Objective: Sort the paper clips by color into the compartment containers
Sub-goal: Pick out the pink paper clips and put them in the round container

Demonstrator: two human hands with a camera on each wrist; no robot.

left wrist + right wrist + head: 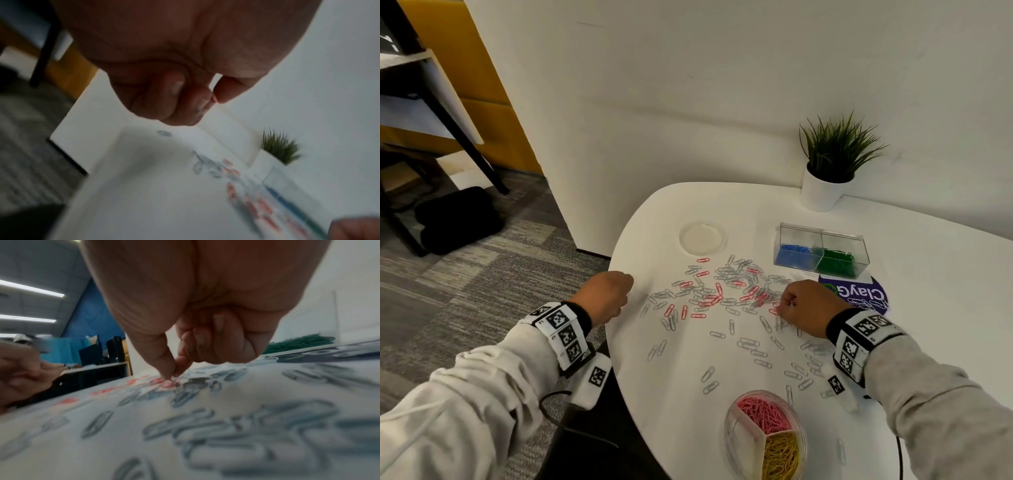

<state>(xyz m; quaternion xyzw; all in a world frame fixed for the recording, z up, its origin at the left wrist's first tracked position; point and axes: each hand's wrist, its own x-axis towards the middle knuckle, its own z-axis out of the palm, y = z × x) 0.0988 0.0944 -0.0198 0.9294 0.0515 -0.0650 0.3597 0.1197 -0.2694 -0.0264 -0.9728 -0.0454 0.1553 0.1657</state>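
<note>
Red and silver paper clips (pixel 709 298) lie scattered over the middle of the white table (pixel 674 421). My right hand (pixel 784 306) is down on the pile's right side. In the right wrist view, the right hand (pixel 171 377) pinches a red clip (pixel 167 383) between thumb and forefinger, low on the table. My left hand (pixel 623 286) hovers curled at the table's left edge. In the left wrist view, the left hand (pixel 212 97) has a pink-red sliver pinched between thumb and fingertip. A round divided container (pixel 732 435) near me holds pink and yellow clips. A clear box (pixel 822 236) holds blue and green ones.
A clear round lid (pixel 701 238) lies behind the pile. A potted plant (pixel 825 178) stands at the back by the wall. A purple round label (pixel 859 294) lies under my right hand's far side. The table edge curves away on the left above carpet.
</note>
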